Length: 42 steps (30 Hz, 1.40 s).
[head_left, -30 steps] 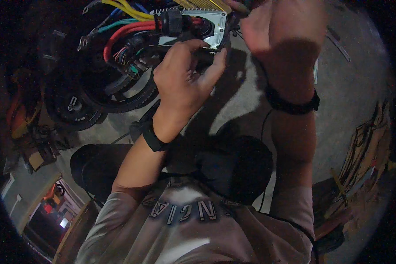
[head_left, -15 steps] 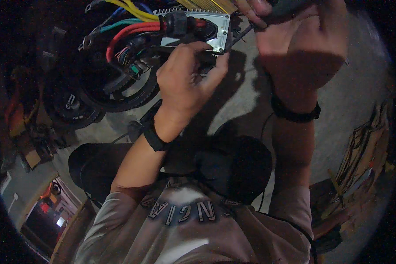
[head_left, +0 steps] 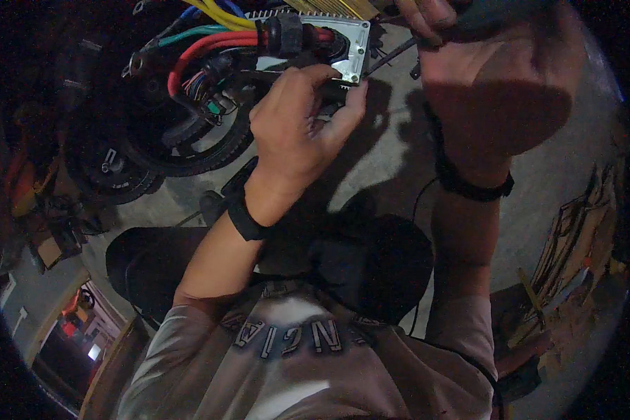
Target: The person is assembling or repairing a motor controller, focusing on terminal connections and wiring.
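Note:
At the top centre sits a silver finned controller box [head_left: 355,52]. Thick red cables [head_left: 220,49], yellow cables [head_left: 213,12] and a green cable [head_left: 182,36] run from it to the left, gathered in a black clamp [head_left: 283,35]. My left hand [head_left: 294,122] pinches the box's near edge between thumb and fingers. Up and to the right, my right hand [head_left: 493,98] is wrapped round a dark screwdriver-like tool [head_left: 507,17], its body partly cut off by the frame. The tool's thin shaft [head_left: 393,57] slants down to the box's near right corner; whether its tip touches a screw there I cannot tell.
Black tyred wheels [head_left: 189,154] lie left of the box, with small loose wires and a green connector [head_left: 213,108] above them. Flattened cardboard [head_left: 563,241] leans at the far right. A doorway [head_left: 77,343] opens at the lower left. My knees are below my hands.
My right hand has shifted right with the tool, and more of the shaft shows. My left hand stays on the box, which has hardly moved.

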{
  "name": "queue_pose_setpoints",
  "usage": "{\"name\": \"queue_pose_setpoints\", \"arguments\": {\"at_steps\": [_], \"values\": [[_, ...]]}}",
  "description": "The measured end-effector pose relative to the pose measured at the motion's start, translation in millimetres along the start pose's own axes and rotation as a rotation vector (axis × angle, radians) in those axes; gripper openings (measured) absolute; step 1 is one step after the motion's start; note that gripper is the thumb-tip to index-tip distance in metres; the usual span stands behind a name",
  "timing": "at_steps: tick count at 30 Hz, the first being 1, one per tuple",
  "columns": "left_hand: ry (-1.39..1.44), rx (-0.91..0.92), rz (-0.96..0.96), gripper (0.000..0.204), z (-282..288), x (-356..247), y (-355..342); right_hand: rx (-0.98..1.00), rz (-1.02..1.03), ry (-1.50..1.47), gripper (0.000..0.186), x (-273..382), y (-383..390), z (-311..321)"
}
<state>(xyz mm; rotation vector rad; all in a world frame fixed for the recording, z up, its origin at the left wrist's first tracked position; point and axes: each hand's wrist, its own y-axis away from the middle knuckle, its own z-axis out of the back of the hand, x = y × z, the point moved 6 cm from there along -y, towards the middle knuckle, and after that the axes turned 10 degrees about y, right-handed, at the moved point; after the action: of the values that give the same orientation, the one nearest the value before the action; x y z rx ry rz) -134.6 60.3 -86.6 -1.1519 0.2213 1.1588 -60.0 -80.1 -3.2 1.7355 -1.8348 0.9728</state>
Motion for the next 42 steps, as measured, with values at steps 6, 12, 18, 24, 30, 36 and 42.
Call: {"name": "queue_pose_setpoints", "arguments": {"at_steps": [6,12,18,24,30,36,42], "values": [[0.002,0.007,0.016,0.035,-2,-1,-1,0.132,0.075,0.038,0.058,-11,-8,12],[-0.019,0.009,-0.007,0.034,-1,-1,-1,0.279,0.064,0.003,0.056,-10,-9,8],[0.014,0.005,-0.009,0.033,-3,-1,-1,0.332,0.034,0.134,0.046,-9,-7,-3],[0.0,0.011,0.01,0.033,1,0,-2,0.392,0.031,0.385,0.04,-11,-11,-6],[0.018,0.013,0.03,0.033,-1,-3,-4,0.451,0.03,0.673,0.036,14,-6,-1],[0.051,0.026,-0.008,0.03,0,-3,-5,0.539,0.022,0.926,0.034,70,-16,61],[0.091,0.047,0.013,0.031,3,9,0,0.621,0.007,1.219,0.036,84,20,15]]}}
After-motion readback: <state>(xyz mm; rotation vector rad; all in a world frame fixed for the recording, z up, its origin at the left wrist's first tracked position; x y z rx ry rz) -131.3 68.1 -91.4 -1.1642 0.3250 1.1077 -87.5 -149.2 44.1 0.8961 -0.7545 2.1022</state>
